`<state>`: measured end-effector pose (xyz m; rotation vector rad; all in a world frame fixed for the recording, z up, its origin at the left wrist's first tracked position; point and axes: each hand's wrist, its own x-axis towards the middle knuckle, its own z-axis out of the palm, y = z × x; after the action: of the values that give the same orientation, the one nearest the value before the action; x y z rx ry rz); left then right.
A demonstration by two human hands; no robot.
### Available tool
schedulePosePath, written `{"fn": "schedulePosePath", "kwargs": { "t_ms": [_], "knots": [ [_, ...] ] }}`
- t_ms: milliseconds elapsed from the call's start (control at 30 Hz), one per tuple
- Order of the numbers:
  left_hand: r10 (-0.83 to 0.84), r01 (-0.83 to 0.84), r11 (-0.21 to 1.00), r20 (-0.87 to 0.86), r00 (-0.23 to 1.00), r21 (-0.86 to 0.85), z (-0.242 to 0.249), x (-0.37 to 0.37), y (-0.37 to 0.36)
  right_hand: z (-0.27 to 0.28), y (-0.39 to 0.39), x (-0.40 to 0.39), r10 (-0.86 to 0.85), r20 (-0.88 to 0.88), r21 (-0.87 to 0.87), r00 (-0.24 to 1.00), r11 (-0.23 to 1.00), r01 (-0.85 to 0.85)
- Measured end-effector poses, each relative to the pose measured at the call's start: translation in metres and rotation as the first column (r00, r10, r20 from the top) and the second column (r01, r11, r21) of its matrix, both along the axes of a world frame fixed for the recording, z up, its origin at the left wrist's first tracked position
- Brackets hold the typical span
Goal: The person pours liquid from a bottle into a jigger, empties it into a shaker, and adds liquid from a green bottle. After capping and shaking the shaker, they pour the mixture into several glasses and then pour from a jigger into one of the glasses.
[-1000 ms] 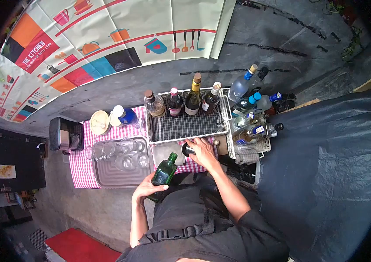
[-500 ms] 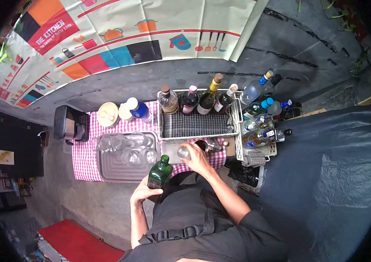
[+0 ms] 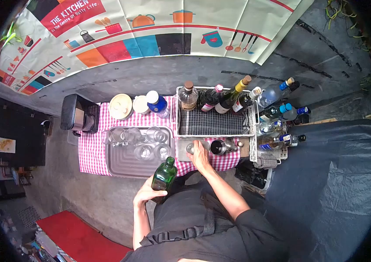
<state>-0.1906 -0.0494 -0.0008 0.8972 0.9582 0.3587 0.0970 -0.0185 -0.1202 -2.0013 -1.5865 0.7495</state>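
My left hand (image 3: 145, 195) grips the base of a green glass bottle (image 3: 164, 174), held tilted in front of the table edge. My right hand (image 3: 199, 156) rests on a small metal cup (image 3: 190, 148) standing on a grey mat on the pink checked tablecloth (image 3: 90, 153). A second metal cup (image 3: 217, 147) stands just right of that hand. A metal tray (image 3: 122, 162) holding several clear glasses (image 3: 144, 151) lies left of the hand.
A white wire basket (image 3: 213, 124) behind holds several liquor bottles (image 3: 231, 99). More bottles (image 3: 277, 113) fill a side rack at right. A black machine (image 3: 79, 117), a lidded jar (image 3: 121, 106) and a blue bottle (image 3: 157, 104) stand at left. A dark tarp (image 3: 329, 174) covers the right.
My right hand carried the small metal cup leftward from by the basket and set it on the grey mat. The green bottle stays held in my left hand.
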Motion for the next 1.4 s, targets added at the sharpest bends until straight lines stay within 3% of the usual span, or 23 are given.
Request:
{"fn": "schedulePosePath", "kwargs": {
  "t_ms": [300,633,733,767,833,900,967,1033,1200,1333,1400],
  "knots": [
    [-0.075,0.075,0.997,0.006,0.997,0.019,-0.003,0.001,0.018,0.013,-0.001,-0.008,-0.105,0.033,-0.014,0.994,0.994,0.105],
    [-0.113,0.113,0.993,-0.014,0.994,0.036,0.000,0.014,0.029,0.019,-0.015,0.000,-0.061,0.054,0.073,0.997,0.996,0.057],
    [-0.139,0.139,0.990,-0.009,0.990,-0.003,-0.007,0.013,0.030,0.070,-0.026,0.008,-0.053,-0.021,0.310,0.998,0.949,0.057],
    [-0.136,0.137,0.991,0.019,0.990,-0.008,-0.004,0.015,0.031,0.081,-0.031,0.017,-0.059,-0.017,0.308,0.998,0.950,0.062],
    [-0.135,0.136,0.991,0.047,0.990,-0.014,-0.001,0.017,0.031,0.091,-0.045,0.047,-0.208,-0.193,0.209,0.959,0.946,0.247],
    [-0.144,0.144,0.990,0.009,0.989,-0.005,0.000,0.018,0.031,0.068,-0.054,0.100,-0.458,-0.200,0.203,0.866,0.846,0.494],
    [-0.152,0.152,0.988,0.017,0.988,-0.010,-0.003,0.020,0.030,0.065,-0.060,0.145,-0.530,0.158,0.330,0.833,0.824,0.462],
    [-0.155,0.155,0.988,0.009,0.988,-0.008,0.001,0.025,0.029,0.051,-0.069,0.176,-0.435,0.246,0.207,0.866,0.897,0.391],
    [-0.157,0.157,0.988,0.023,0.987,0.008,0.006,0.041,0.025,0.028,-0.070,0.199,-0.313,0.225,-0.026,0.923,0.945,0.327],
    [-0.173,0.173,0.985,-0.009,0.985,0.019,0.006,0.048,0.022,0.001,-0.069,0.207,-0.296,0.165,0.067,0.941,0.955,0.289],
    [-0.157,0.157,0.987,0.012,0.987,0.021,0.008,0.054,0.021,0.012,-0.068,0.202,-0.395,0.092,0.132,0.914,0.915,0.382]
  ]
}}
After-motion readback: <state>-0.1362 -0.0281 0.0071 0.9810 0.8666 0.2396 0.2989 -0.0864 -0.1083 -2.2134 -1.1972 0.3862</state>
